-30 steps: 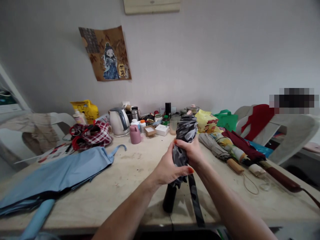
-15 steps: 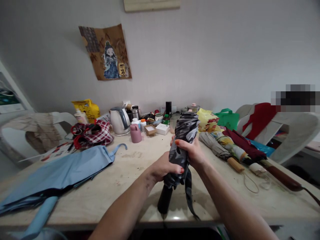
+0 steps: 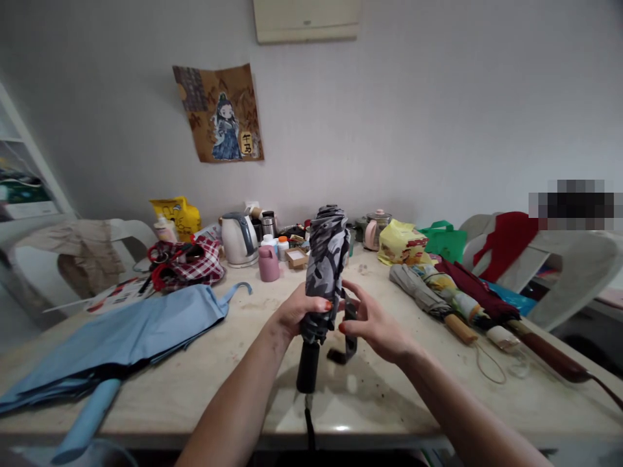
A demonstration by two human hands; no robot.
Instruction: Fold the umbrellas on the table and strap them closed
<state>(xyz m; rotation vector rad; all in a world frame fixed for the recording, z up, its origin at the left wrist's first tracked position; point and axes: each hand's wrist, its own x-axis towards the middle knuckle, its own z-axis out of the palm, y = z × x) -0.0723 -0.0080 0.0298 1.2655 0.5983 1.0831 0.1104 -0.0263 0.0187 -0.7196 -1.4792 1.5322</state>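
A folded grey camouflage umbrella (image 3: 325,266) stands nearly upright above the table, its black handle (image 3: 307,368) pointing down toward me. Wrapped round the lower canopy is my left hand (image 3: 304,308), thumb across the front. On the umbrella's right side, my right hand (image 3: 367,322) pinches its dark closing strap (image 3: 349,324) between thumb and fingers. The strap's loose end curls below that hand. A black wrist cord (image 3: 309,421) dangles from the handle.
On the left lies a loosely folded light blue umbrella (image 3: 131,331). Several closed umbrellas lie at right, including a grey one (image 3: 421,288) with a wooden handle. A kettle (image 3: 237,240), a pink jug (image 3: 268,263) and a yellow bag (image 3: 403,241) stand at the back. A person sits far right.
My right hand has come off the canopy and now holds the strap at its right side. The umbrella has become more upright and moved slightly left. The view has tilted up.
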